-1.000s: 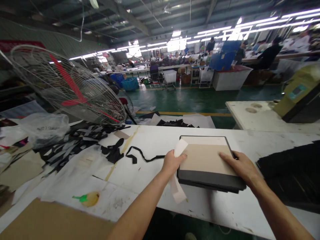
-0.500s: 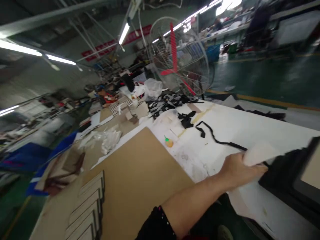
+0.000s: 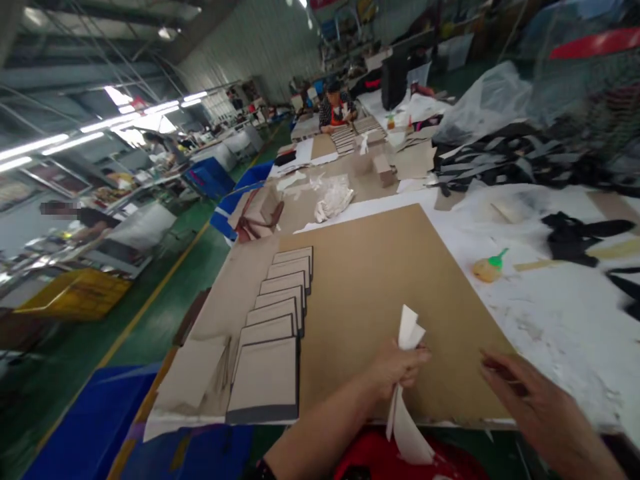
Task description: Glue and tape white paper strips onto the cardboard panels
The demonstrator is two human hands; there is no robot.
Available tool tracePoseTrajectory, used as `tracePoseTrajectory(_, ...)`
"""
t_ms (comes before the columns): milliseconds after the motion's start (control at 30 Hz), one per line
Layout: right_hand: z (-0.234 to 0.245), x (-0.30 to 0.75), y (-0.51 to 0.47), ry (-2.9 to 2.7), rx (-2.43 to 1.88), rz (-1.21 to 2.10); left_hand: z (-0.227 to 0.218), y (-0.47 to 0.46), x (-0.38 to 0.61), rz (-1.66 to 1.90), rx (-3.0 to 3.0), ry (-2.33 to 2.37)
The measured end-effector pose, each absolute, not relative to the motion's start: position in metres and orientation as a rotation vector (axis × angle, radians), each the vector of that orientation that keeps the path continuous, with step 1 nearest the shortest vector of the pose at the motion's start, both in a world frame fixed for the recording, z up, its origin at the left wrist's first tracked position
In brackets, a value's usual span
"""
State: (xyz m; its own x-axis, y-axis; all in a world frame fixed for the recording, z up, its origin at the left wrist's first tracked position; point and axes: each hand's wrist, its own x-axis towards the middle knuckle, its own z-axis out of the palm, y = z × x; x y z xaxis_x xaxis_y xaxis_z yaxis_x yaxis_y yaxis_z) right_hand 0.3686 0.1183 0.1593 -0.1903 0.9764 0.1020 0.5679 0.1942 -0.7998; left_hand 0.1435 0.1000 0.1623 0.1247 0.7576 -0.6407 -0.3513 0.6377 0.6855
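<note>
My left hand (image 3: 400, 365) is closed around a bunched white sheet (image 3: 411, 433), which looks like paper or thin cloth. The sheet's folded top sticks up above my fist, and its lower part hangs over the table's near edge. Beneath that hand lies a large brown board (image 3: 370, 267). Over the board's right near corner, my right hand (image 3: 535, 393) hovers with curved fingers apart and nothing visible in them. A row of overlapping beige panels with dark edges (image 3: 267, 373) rests along the board's left side.
An orange bottle with a green tip (image 3: 489, 268) stands right of the board. Black strips (image 3: 525, 157) are heaped at the back right, near a clear plastic bag (image 3: 485, 100). Loose beige pieces (image 3: 193, 370) lie at the left. A co-worker (image 3: 336, 110) sits at the far end.
The view has swung left. My left hand has come from beside the dark stack at the right to above the board, still gripping the white sheet. My right hand has come into view.
</note>
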Motion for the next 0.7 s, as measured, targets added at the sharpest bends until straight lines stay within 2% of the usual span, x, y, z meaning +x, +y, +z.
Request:
tracePoseTrajectory(133,0.188,0.271,0.142,-2.057,-1.098,1.175,0.171,0.078,0.089,1.047,0.234,1.063)
tracePoseTrajectory(300,0.197,0.210,0.155,-2.066,-0.996,1.432,0.179,0.057,0.069,1.254,0.074,0.915)
tracePoseTrajectory(467,0.191,0.195,0.174,-1.882,-0.935,1.558,0.183,0.057,0.073,1.290,0.070,0.955)
tracePoseTrajectory(700,0.209,0.183,0.200,-2.011,-0.725,1.620,0.194,0.064,0.081,1.218,0.180,0.905)
